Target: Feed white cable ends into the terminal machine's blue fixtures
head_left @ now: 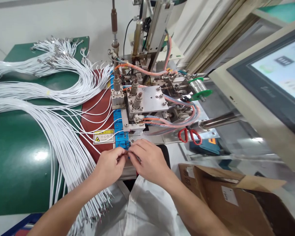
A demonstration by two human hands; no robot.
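Note:
My left hand [111, 164] is closed in a pinch at the front end of the row of blue clamp blocks [118, 126]. One white cable [94, 147] runs into it from the left. My right hand [149, 161] is also pinched, its fingertips meeting those of the left. What lies between the right fingertips is too small and hidden to make out. Several other white cables [98, 114] end in the blue blocks, which lead into a metal machine [148, 101] with air cylinders and tubes. A large bundle of white cables [64, 154] hangs over the front edge beside my left forearm.
More cable bundles [61, 68] lie on the green table [19, 157]. A warning label [103, 136] is on the brown plate. Red-handled scissors [190, 135], a solder wire spool [199, 88] and a screen [280, 72] are on the right. An open cardboard box [231, 203] stands below.

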